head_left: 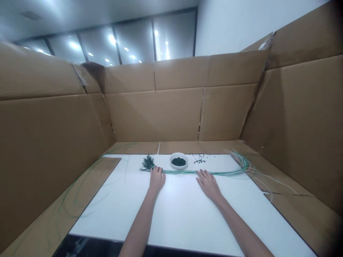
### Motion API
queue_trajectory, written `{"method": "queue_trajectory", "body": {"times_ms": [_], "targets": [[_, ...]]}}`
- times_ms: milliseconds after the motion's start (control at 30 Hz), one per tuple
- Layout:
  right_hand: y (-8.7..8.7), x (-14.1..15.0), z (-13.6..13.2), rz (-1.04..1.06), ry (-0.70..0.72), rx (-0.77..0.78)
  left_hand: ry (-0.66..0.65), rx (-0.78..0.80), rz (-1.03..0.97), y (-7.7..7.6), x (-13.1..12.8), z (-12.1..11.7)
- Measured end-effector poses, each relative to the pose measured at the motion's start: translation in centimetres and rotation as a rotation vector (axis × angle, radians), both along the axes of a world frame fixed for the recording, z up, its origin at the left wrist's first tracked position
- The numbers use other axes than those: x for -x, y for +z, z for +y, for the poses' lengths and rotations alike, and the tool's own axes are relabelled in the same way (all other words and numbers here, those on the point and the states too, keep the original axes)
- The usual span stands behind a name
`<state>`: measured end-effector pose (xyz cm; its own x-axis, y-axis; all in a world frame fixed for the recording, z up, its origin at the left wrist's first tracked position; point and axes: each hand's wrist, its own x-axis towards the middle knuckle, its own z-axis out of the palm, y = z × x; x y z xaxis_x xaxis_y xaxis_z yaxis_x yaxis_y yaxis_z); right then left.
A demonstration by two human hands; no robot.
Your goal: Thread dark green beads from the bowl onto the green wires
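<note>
Cardboard walls [158, 110] enclose a white worktop [182, 210], with a long bundle of green strands [178, 172] lying across its far half.
The right hand [208, 182] rests on the bundle, fingers extended and loosely spread; the left hand [157, 178] covers it beside the dark-tipped end [148, 163], though whether it grips I cannot tell. Just beyond the strands, between the hands, a white bowl [179, 155] holds dark pieces [178, 162], and small dark bits [199, 161] lie scattered to its right.

On the white tabletop [179, 217], a bowl [179, 168] sits at twelve o'clock, black bits [199, 161] (loosely scattered) at one, green strands [182, 172] from eleven to two.
</note>
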<state>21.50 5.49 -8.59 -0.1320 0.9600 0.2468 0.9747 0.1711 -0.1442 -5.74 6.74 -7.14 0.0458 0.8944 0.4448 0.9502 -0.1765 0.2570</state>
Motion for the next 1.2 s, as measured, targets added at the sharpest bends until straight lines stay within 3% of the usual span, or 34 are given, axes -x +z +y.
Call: {"method": "queue_trajectory", "body": {"times_ms": [167,300,433,567,733,833,933,1033,1200], "targets": [[-0.2,0.0,0.1,0.035,0.002,-0.029,-0.037,-0.091,-0.038,0.4,0.1,-0.2],[-0.1,0.0,0.1,0.084,-0.008,-0.066,-0.119,-0.22,-0.137,1.9,-0.1,-1.5],[0.4,-0.1,-0.2,0.162,-0.031,-0.142,-0.144,-0.311,-0.235,4.3,-0.4,-4.6],[1.2,-0.5,-1.1,0.289,0.012,-0.268,-0.094,-0.388,-0.4,7.0,-0.4,-9.6],[3.5,-1.3,-3.8,0.512,0.075,-0.375,0.015,-0.385,-0.713,9.8,0.5,-16.4],[5.8,-1.5,-6.4,0.743,0.009,-0.357,0.057,-0.389,-0.995,10.7,1.3,-18.9],[8.1,-1.4,-9.4,0.946,-0.158,-0.256,0.067,-0.511,-1.321,11.3,1.9,-19.7],[9.7,-1.3,-12.1,1.072,-0.245,-0.301,0.04,-0.593,-1.59,11.6,2.1,-19.9],[10.9,-1.1,-14.9,1.196,-0.318,-0.346,-0.006,-0.572,-1.737,11.7,1.7,-19.9]]}}
